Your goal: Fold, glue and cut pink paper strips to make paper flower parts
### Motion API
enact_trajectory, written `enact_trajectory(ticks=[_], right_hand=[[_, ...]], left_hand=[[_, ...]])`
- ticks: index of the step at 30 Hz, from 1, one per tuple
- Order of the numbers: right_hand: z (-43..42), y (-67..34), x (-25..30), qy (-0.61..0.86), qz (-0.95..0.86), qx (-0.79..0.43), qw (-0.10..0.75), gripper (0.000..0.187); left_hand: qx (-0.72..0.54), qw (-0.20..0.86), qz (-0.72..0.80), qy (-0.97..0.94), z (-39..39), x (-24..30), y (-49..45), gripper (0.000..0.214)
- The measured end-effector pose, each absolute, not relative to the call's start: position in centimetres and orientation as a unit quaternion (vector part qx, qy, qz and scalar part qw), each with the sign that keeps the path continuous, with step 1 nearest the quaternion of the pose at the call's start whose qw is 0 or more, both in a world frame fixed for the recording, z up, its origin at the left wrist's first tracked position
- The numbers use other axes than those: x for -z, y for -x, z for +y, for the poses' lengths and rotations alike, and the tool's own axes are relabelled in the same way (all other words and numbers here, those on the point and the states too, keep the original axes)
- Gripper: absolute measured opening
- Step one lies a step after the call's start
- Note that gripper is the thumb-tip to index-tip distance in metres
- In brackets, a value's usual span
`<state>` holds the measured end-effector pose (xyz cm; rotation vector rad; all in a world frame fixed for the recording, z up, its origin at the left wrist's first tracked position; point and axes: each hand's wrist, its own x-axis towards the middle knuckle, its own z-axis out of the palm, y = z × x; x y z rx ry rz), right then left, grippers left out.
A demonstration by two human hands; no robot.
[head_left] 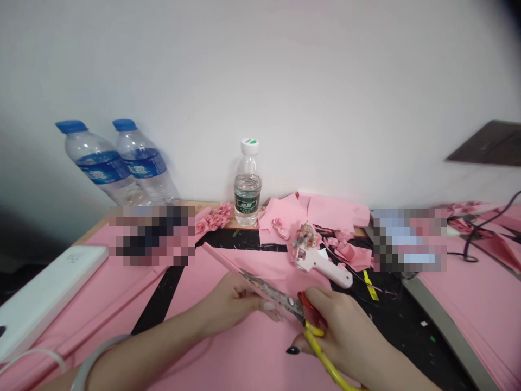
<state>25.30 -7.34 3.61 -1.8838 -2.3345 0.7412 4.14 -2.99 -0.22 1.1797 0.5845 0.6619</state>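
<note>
My left hand [230, 301] pinches a long strip of pink paper [222, 262] near its lower end. My right hand [345, 336] grips a pair of scissors [303, 326] with yellow and red handles. The scissors' patterned metal blades [272, 290] lie along the strip close to my left fingers, so part of the paper is hidden. Beyond my hands, a white hot glue gun [321, 266] lies on the black cutting mat [240, 240], next to crumpled pink paper pieces [348, 252].
Wide pink paper sheets [252, 353] cover much of the table. Pink paper flowers [214, 218] and a white box [49, 296] lie around them. Several plastic water bottles [247, 184] stand against the white wall. A dark cable [472, 244] runs at the right, and blurred patches hide some objects.
</note>
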Motion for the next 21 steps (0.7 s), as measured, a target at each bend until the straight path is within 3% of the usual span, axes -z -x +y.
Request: enact_trajectory(ticks=[5,14,18,21], right_hand=[[-7.6,-25.4,-3.6,0.605,-0.753,-0.254,0.052,0.044],[-7.5,-27.4,-3.1,0.526,-0.723,-0.280,0.351,0.049],[-7.3,-27.4,-2.9,0.533,-0.660,-0.331,0.414,0.054],[-6.9,-27.4,-3.1,0.516,-0.655,-0.364,0.416,0.055]], left_hand=[[-0.298,0.755,0.246,-0.529,-3.2,0.2,-4.3,0.012],[-0.361,0.789,0.226,-0.443,-2.6,0.9,-3.7,0.018],[-0.365,0.806,0.221,-0.410,-1.9,0.6,-3.4,0.014],[-0.322,0.823,0.213,-0.417,-1.0,0.5,-2.9,0.019]])
